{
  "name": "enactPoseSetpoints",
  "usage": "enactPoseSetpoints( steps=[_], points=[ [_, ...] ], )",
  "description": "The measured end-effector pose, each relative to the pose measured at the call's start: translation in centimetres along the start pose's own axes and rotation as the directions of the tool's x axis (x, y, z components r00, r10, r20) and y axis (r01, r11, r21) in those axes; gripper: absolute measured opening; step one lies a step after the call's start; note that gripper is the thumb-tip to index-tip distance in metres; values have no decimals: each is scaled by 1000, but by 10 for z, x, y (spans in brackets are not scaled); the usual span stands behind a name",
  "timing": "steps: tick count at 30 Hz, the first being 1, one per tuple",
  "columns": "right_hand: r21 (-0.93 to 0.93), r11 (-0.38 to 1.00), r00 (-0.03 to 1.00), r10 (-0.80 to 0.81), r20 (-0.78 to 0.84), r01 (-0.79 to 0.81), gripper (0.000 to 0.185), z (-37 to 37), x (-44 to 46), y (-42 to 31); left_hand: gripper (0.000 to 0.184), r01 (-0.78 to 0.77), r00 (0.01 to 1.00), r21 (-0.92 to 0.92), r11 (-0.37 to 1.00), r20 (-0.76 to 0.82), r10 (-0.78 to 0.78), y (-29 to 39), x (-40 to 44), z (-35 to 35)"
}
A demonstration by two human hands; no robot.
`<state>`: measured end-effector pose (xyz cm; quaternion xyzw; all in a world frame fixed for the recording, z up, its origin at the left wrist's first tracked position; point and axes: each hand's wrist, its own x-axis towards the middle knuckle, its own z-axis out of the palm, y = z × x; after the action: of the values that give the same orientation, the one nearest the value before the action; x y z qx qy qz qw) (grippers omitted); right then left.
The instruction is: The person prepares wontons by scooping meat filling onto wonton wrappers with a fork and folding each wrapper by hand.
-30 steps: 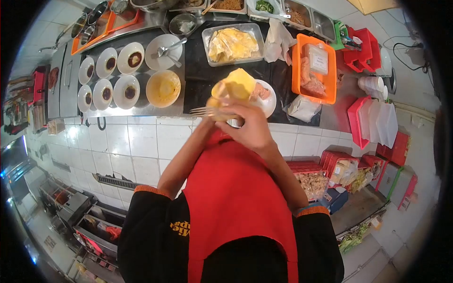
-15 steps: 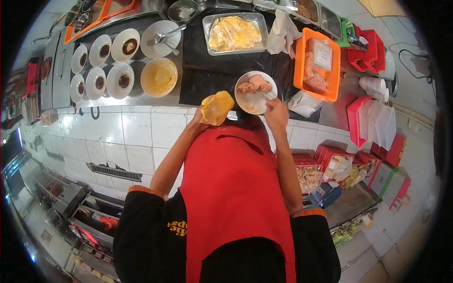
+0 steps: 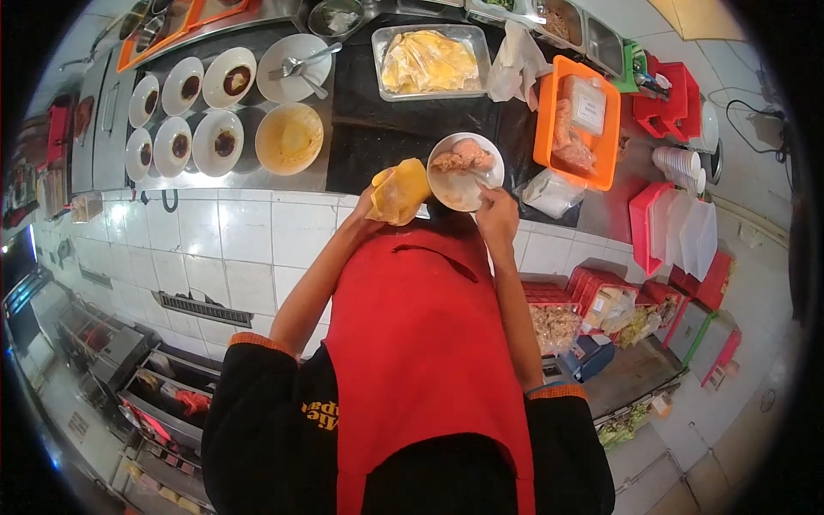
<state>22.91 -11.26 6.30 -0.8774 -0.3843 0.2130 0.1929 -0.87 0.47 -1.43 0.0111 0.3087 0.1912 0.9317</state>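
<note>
My left hand (image 3: pixel 367 206) is closed around a stack of thin yellow dough wrappers (image 3: pixel 400 190), spread out above the counter edge. Just right of it, a white bowl (image 3: pixel 455 196) holds a lump of pink minced meat (image 3: pixel 466 156) on its far side. My right hand (image 3: pixel 496 215) is at the bowl's near right rim, its fingers pinched on a thin metal utensil reaching into the bowl. The utensil's working end cannot be made out. Farther back, more yellow wrappers (image 3: pixel 427 60) lie in a clear rectangular tray (image 3: pixel 386 91).
Several white bowls with dark sauce (image 3: pixel 225 143) stand at the left. Near them are a yellow-stained bowl (image 3: pixel 289 139) and a plate (image 3: pixel 276 53) with cutlery. An orange tray (image 3: pixel 543 129) holds meat and a white-lidded container (image 3: pixel 588 105). Stacked cups (image 3: pixel 678 160) stand farther right.
The wrappers in my left hand have moved slightly right, closer to the bowl. My right hand has shifted a little left and down, and less of the utensil shows.
</note>
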Motion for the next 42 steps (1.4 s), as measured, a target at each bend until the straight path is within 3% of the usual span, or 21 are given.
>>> enactPoseSetpoints(
  steps=[3, 6, 10, 12, 13, 15, 18, 20, 22, 23, 24, 25, 26, 28, 32, 34, 35, 37, 38, 40, 42],
  points=[
    [-35, 992, 993, -121, 7, 121, 19, 5, -5, -6, 41, -23, 1000, 10, 1000, 13, 23, 0, 2, -3],
    [13, 997, 993, -82, 85, 81, 24, 0, -5, -12, 41, 7, 1000, 11, 1000, 15, -7, 0, 5, -8],
    [-42, 992, 992, -117, 54, 120, 25, 7, -4, -9, 41, -20, 1000, 68, 997, -20, 21, -1, 5, -9],
    [148, 970, 962, -218, 163, 195, 24, 5, -6, -2, 42, -25, 1000, 62, 998, 20, 24, 1, 2, -5],
    [150, 969, 962, -221, 163, 198, 24, 3, -5, 4, 42, -29, 999, 63, 998, 20, 28, 2, 0, -2],
    [586, 804, 959, -236, 159, 101, 23, 0, -1, 16, 44, -33, 998, -55, 998, 46, 35, 7, -6, 2],
    [597, 800, 933, -261, 249, 65, 24, -41, -3, -14, 47, 13, 998, -22, 1000, 58, -12, 17, -18, 21],
    [661, 743, 923, -319, 214, 103, 22, -57, -5, -37, 47, -9, 996, 4, 1000, 88, 9, 17, -24, 41],
    [654, 748, 957, -260, 131, 114, 22, -64, -6, -53, 48, -35, 992, 33, 999, 120, 31, 18, -25, 55],
    [657, 745, 956, -263, 126, 119, 22, -62, -6, -61, 48, 29, 961, -108, 994, 276, 2, 18, -24, 61],
    [660, 719, 956, -293, 7, 215, 22, -60, -4, -69, 48, 115, 904, -235, 965, 428, -4, 19, -22, 65],
    [651, 692, 942, -317, -112, 311, 22, -59, -2, -73, 49, 90, 920, -237, 967, 391, 10, 20, -23, 72],
    [651, 690, 940, -319, -119, 316, 22, -59, 1, -70, 49, 89, 918, -233, 968, 395, 10, 20, -22, 72],
    [640, 666, 915, -371, -161, 383, 22, -59, 5, -64, 49, -82, 930, -157, 984, 343, 132, 23, -24, 70],
    [701, 632, 932, -334, -139, 331, 22, -90, 3, -60, 53, -192, 958, -72, 979, 201, 203, 42, -38, 97],
    [801, 552, 919, -395, 9, 230, 21, -112, 1, -67, 53, -293, 953, 199, 935, 135, 270, 47, -48, 125],
    [799, 555, 915, -404, 14, 233, 22, -119, 0, -76, 53, -290, 954, 201, 936, 140, 266, 46, -48, 124],
    [703, 639, 893, -450, 14, 311, 24, -131, 4, -92, 54, -269, 958, 521, 810, 55, 283, 44, -45, 123],
    [596, 706, 867, -498, 32, 383, 25, -134, 8, -95, 54, -266, 959, 524, 809, 62, 275, 45, -46, 124],
    [609, 691, 862, -507, 24, 389, 29, -130, 15, -90, 54, -347, 936, 555, 756, 253, 244, 48, -55, 135],
    [627, 667, 846, -533, 22, 404, 34, -129, 16, -92, 52, -364, 930, 538, 760, 251, 267, 47, -62, 146]
  ],
)
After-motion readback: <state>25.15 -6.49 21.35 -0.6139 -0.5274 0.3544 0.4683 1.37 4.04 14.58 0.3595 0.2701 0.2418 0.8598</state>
